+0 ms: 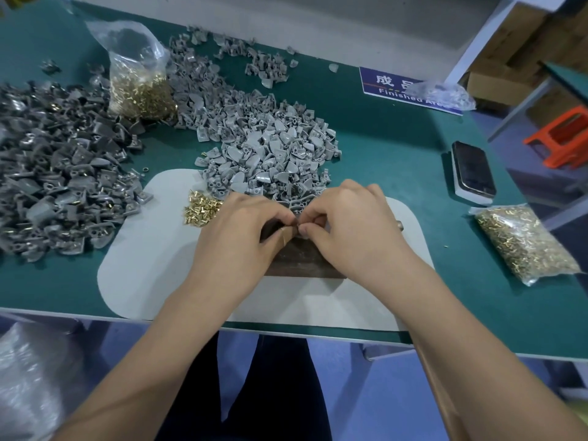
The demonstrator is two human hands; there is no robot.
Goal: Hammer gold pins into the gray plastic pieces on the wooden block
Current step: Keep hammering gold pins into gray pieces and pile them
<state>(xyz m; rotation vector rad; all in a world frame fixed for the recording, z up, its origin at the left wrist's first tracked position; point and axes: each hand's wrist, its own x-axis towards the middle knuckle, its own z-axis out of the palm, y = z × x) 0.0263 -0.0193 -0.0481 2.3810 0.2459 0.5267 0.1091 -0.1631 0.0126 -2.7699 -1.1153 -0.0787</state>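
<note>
Meeting over the dark wooden block [302,257], both bare hands are working fingertip to fingertip at its far end. The left hand [237,232] is curling its fingers inward, thumb and forefinger pinching something small against the block — too hidden to name. The right hand [353,227] is mirroring it, fingers bent and thumb tucked under, pinching at the same spot; what it grips I cannot tell. The block is lying on a pale grey rounded mat [143,259], which is sitting on the green-topped workbench [397,154].

Just beyond the knuckles a big heap of light grey plastic pieces [270,144] is spilling onto the mat's far edge, and a small loose pile of gold pins [200,208] is lying on the mat just left of the left hand. Off to the left a darker grey heap of plastic pieces [60,173] is spreading across the bench, some showing gold. Behind it a clear plastic bag of gold pins [140,87] is standing upright; another flat bag of pins [525,243] is lying at the right — near a black phone [472,168]. A blue "Finished Area" sign [394,87] is lying at the back.
</note>
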